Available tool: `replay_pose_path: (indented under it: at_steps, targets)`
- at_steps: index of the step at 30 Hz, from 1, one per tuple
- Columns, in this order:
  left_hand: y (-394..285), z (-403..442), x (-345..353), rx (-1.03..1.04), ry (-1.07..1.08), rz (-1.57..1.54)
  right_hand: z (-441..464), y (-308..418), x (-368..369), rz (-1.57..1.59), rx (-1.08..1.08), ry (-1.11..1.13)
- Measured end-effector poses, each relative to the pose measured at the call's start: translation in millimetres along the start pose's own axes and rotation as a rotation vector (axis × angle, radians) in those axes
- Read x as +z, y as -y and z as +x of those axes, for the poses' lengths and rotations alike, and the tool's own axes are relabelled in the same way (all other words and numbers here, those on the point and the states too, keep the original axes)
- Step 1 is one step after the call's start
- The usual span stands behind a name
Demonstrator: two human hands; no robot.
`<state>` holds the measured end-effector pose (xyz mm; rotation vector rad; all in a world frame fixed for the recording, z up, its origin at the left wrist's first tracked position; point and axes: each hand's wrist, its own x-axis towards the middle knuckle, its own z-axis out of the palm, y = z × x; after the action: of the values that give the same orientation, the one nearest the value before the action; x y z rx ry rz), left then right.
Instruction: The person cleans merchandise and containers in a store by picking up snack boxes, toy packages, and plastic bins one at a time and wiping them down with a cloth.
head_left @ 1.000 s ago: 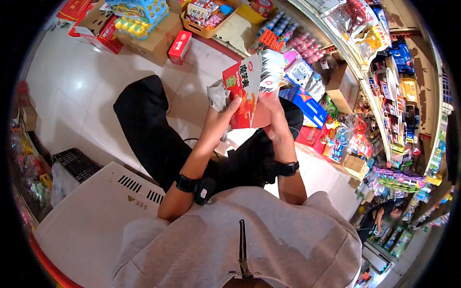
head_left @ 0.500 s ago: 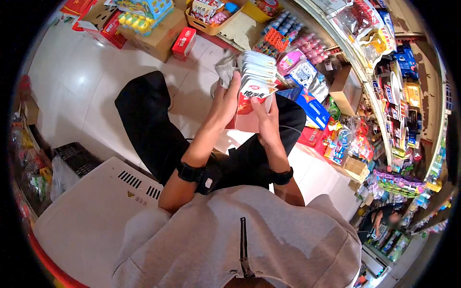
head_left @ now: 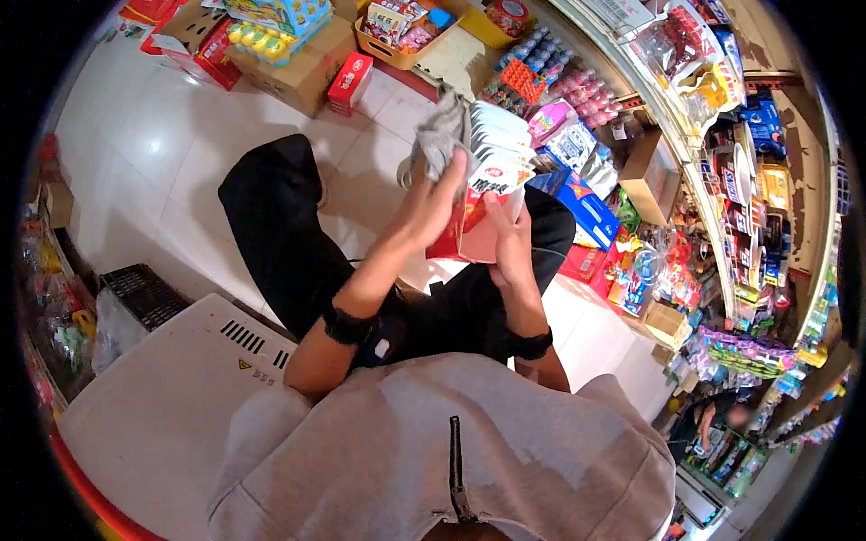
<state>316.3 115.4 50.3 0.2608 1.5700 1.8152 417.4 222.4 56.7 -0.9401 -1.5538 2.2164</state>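
Observation:
In front of my knees, a carton [head_left: 487,236] stands tilted with its top uncovered, and a row of white and red snack packets [head_left: 502,149] fills it. My right hand [head_left: 511,236] grips the near right side of the carton, thumb over its edge by the front packet. A crumpled grey cloth [head_left: 442,135] is in my left hand [head_left: 435,203], which lies along the carton's left side with the thumb pointing up. The fingers of my left hand are partly hidden behind the cloth.
A small red box [head_left: 350,83] stands on the tiled floor. Bottles [head_left: 591,90] and a blue box [head_left: 582,209] lie to the right, below snack shelves [head_left: 735,207]. A white appliance [head_left: 171,397] is at my left. Another person [head_left: 704,424] is at the lower right.
Both hands and the carton have shifted slightly right and towards me. The grey cloth now bunches higher beside the packets, and my left hand has slid along the carton's side.

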Motion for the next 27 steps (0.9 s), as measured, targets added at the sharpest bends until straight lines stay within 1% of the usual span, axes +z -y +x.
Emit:
replay_pose_path:
  at_steps: [2, 3, 4, 5, 7, 8, 9, 11, 12, 13, 15, 16, 17, 19, 20, 21, 22, 23, 24, 25, 27]
  targets:
    - [-10.3, 12.6, -8.8, -0.035, -0.058, 0.005, -8.0, 6.1, -0.6, -0.015, 0.024, 0.037]
    - [-12.4, 18.2, -13.3, 0.065, -0.083, -0.04, -9.9, 9.5, -2.0, -0.029, 0.055, 0.068]
    - [-9.4, 27.6, -29.8, -0.099, 0.012, -0.061, -9.6, 11.6, -5.1, 0.015, 0.096, 0.101]
    - [-2.3, 28.6, -39.0, -0.098, 0.015, -0.059, -8.0, 15.9, -9.5, 0.017, 0.094, 0.099]
    - [-18.5, 20.6, -44.5, -0.091, 0.131, -0.164, -5.0, 26.9, -16.3, 0.024, 0.233, 0.191]
    - [-27.4, 13.1, -39.8, -0.151, 0.074, -0.216, -5.3, 31.4, -15.7, -0.039, 0.266, 0.191]
    - [-18.2, 14.0, -45.2, -0.152, 0.076, -0.214, -3.6, 29.7, -20.3, -0.037, 0.266, 0.189]
    - [8.7, 20.2, -61.1, -0.394, 0.193, -0.172, 3.8, 25.6, -31.5, 0.22, 0.366, 0.157]
    - [10.6, 18.9, -60.4, -0.361, 0.169, -0.202, 6.1, 29.9, -32.3, 0.282, 0.351, 0.156]
    - [13.8, 17.3, -58.2, -0.364, 0.167, -0.205, 9.3, 28.2, -40.6, 0.297, 0.273, 0.199]
    - [17.8, 11.6, -49.8, -0.228, 0.034, -0.412, 7.3, 23.7, -46.5, 0.316, 0.166, 0.181]
    - [10.7, 5.9, -46.8, -0.247, -0.01, -0.432, 3.1, 23.1, -45.6, 0.27, 0.086, 0.214]
    - [12.8, 5.4, -43.0, -0.251, -0.009, -0.434, 3.0, 23.2, -43.8, 0.268, 0.088, 0.21]
    - [20.0, 7.2, -37.3, -0.203, -0.077, -0.593, 4.2, 22.9, -40.9, -0.126, -0.263, 0.229]
    - [24.8, 8.6, -36.1, -0.204, -0.075, -0.594, -0.2, 22.9, -39.0, -0.077, -0.274, 0.167]
    - [27.3, 8.8, -34.6, -0.14, -0.091, -0.603, -1.7, 20.5, -39.2, -0.078, -0.273, 0.166]
    - [29.7, 9.1, -33.7, -0.077, -0.107, -0.611, -2.4, 16.8, -40.1, -0.185, -0.396, 0.119]
    - [32.5, 9.0, -31.6, -0.077, -0.107, -0.612, -3.3, 13.8, -39.3, -0.292, -0.519, 0.071]
    - [30.2, 6.3, -26.2, -0.047, -0.167, -0.526, -7.3, 16.2, -31.3, -0.317, -0.503, -0.008]
    - [20.8, 0.6, -19.1, -0.02, -0.224, -0.44, -7.3, 16.3, -29.5, -0.318, -0.502, -0.009]
    - [0.1, -10.0, -14.5, -0.009, -0.213, -0.422, -6.5, 17.6, -28.4, -0.143, -0.387, -0.074]
